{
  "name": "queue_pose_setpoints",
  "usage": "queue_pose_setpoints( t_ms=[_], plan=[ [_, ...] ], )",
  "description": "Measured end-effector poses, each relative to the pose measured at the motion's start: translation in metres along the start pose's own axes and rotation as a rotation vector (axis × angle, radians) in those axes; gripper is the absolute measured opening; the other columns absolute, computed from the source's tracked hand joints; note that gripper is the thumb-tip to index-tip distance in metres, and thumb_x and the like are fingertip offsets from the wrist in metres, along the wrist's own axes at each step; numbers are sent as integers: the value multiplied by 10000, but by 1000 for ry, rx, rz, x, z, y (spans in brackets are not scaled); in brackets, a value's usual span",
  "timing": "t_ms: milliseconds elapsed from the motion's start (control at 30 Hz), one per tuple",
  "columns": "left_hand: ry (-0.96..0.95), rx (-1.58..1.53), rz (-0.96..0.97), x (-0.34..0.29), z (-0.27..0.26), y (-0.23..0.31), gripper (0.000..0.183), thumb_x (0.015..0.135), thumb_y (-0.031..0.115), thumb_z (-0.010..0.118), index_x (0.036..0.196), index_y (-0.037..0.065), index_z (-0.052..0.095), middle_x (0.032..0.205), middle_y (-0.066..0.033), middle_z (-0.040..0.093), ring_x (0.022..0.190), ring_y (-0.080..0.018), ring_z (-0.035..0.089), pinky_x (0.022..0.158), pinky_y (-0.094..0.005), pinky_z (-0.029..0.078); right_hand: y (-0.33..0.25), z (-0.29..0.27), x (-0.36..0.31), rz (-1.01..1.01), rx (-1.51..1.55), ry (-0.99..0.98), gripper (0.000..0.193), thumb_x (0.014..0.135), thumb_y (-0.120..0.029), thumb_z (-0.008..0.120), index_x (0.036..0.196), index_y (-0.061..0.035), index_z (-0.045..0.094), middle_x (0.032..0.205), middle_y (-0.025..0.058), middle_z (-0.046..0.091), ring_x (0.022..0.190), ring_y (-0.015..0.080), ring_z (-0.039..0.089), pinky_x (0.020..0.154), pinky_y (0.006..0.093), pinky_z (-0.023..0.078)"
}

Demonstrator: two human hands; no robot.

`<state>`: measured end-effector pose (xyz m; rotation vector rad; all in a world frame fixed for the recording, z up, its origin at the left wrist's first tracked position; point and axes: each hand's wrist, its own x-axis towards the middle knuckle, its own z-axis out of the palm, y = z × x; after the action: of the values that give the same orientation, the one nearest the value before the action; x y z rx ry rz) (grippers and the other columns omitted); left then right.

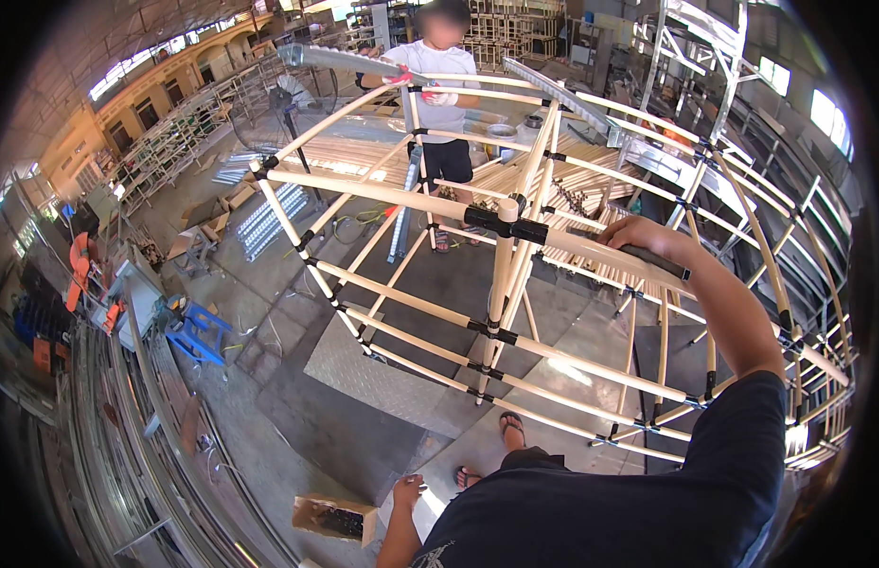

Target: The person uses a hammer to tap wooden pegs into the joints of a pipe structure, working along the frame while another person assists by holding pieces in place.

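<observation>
A large frame of beige pipes with black joints stands before me. My right hand is up at its top rail, fingers curled over the beige pipe. Under that palm lies a dark, narrow bar-like tool, partly covered by the hand. My left hand hangs low by my side, fingers loosely bent and slightly apart, with nothing visible in it. Close to it, on the floor, is an open cardboard box holding small black parts.
Across the frame a person in a white shirt and gloves handles a metal channel. Long metal bars lie at left, near a blue stool. Beige pipes are piled behind the frame. A fan stands farther back.
</observation>
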<state>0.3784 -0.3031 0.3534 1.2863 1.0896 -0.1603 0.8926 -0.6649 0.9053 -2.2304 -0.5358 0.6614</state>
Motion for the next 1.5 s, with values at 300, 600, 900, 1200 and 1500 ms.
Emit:
queue_pose_setpoints(
  t_ms=[300, 600, 900, 1200, 1500],
  plan=[
    [-83, 199, -301, -3, -30, -86, 459, 928, 309, 746, 1236, -9, 625, 1067, -141, 736, 882, -277, 754, 739, -432, 559, -5, 2, -1, -4, -72, -57, 382, 785, -207, 637, 1085, 8, 738, 963, 65, 734, 853, 128, 636, 794, 282, 512],
    [16, 144, -366, -19, -53, -87, 429, 929, 314, 725, 1209, -2, 646, 1092, -146, 733, 892, -276, 746, 772, -453, 551, -3, 0, 7, 101, -92, -114, 415, 753, -213, 654, 1077, 30, 747, 861, 71, 732, 749, 111, 664, 674, 263, 530],
    [-36, 71, -180, 3, -14, -45, 472, 904, 326, 750, 1222, -6, 642, 1066, -156, 733, 878, -272, 746, 731, -420, 551, -2, 1, 9, 85, -32, -122, 368, 756, -193, 674, 1022, 51, 744, 839, 70, 717, 702, 100, 653, 601, 259, 512],
    [-55, 122, -117, 9, -6, -68, 476, 899, 265, 776, 1147, -118, 639, 1029, -206, 726, 794, -293, 742, 672, -384, 596, 1, -1, 11, 47, -36, -136, 365, 768, -189, 667, 1034, 46, 754, 803, 67, 719, 685, 96, 648, 609, 269, 517],
    [-22, 133, -240, -19, -26, -75, 471, 914, 223, 756, 1161, -152, 616, 1082, -228, 712, 857, -310, 736, 720, -389, 626, 25, -7, 25, -32, -43, -192, 326, 792, -179, 663, 1005, 49, 758, 795, 63, 711, 665, 83, 625, 574, 263, 498]
  ],
)
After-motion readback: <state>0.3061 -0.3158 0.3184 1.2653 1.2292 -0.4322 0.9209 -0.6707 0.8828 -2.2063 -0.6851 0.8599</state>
